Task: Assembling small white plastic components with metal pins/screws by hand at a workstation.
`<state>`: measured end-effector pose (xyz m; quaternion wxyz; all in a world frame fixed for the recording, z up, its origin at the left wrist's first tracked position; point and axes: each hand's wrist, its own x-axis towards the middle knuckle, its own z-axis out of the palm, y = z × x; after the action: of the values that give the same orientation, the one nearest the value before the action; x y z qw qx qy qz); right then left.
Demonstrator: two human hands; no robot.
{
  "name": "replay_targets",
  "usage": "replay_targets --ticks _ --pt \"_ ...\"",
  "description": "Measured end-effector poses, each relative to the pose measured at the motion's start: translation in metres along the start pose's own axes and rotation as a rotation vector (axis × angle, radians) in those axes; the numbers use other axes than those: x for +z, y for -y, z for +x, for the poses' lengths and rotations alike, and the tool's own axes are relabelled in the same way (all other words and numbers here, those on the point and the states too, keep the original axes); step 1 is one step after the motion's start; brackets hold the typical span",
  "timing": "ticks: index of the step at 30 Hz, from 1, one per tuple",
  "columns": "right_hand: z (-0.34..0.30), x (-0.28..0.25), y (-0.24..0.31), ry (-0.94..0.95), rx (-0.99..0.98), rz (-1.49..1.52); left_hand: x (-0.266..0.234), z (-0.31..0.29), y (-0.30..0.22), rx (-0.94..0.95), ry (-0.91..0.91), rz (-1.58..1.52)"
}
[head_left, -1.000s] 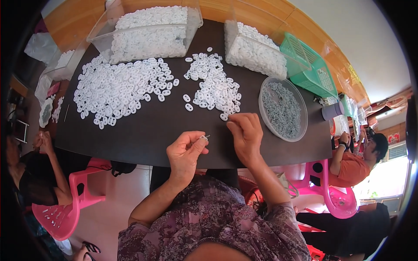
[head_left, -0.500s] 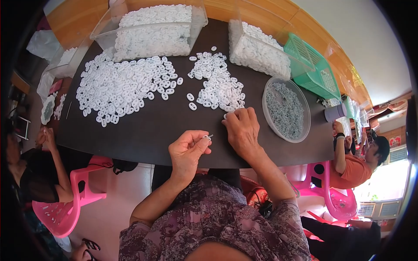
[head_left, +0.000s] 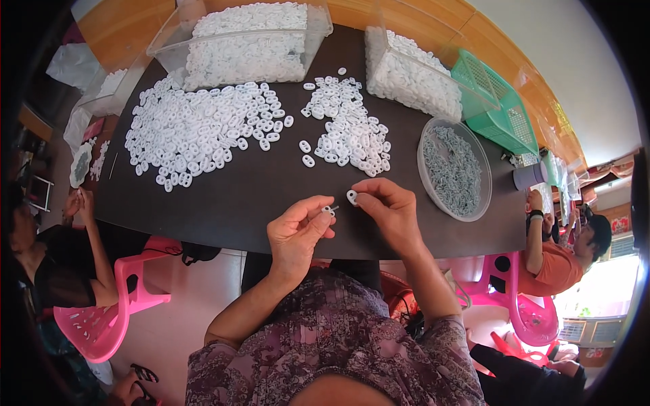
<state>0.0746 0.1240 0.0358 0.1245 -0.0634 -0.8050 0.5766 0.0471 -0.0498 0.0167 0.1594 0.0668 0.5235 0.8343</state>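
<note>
One piece pinned, one piece pinched, not joined

Landmark: the round tub [head_left: 424, 169] of grey bits [head_left: 452, 162], on the dark table [head_left: 237, 206].

Left hand [head_left: 294, 237]: left of the tub and nearer my body. Thumb and fingers closed in a pinch on a white piece [head_left: 328, 210], most of it hidden behind my grip. A thin grey pin [head_left: 336, 208] juts from it, pointing rightward.

Right hand [head_left: 389, 210]: just left of the tub, on its near side. Thumb and forefinger narrowed on a single oval piece [head_left: 351, 196]. One hole shows plainly; can't make out the rest past the thumb. The two pieces are close but apart.

Stock: small pile [head_left: 349, 135] left of the tub; large pile [head_left: 196, 128] farther left. One clear bin [head_left: 468, 95] of white pieces stands beyond the tub, and a green basket [head_left: 502, 135] to its far right.

Step in hand, by my reckoning: bringing a second piece up to the pinned one. Next move seems to call for turning the oval piece so a hole faces the pin's tip, with the left pinch kept steady. Too small to tell whether the hole lines up now.
</note>
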Motion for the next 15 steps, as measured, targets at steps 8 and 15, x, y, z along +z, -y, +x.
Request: replay_targets --ticks 8,15 --pt "-0.006 0.003 0.003 0.069 0.276 0.458 0.003 -0.006 0.0 -0.05 0.035 0.011" --pt "-0.009 0.012 0.011 0.059 0.202 0.433 0.004 -0.006 0.001 -0.033 0.016 0.084"
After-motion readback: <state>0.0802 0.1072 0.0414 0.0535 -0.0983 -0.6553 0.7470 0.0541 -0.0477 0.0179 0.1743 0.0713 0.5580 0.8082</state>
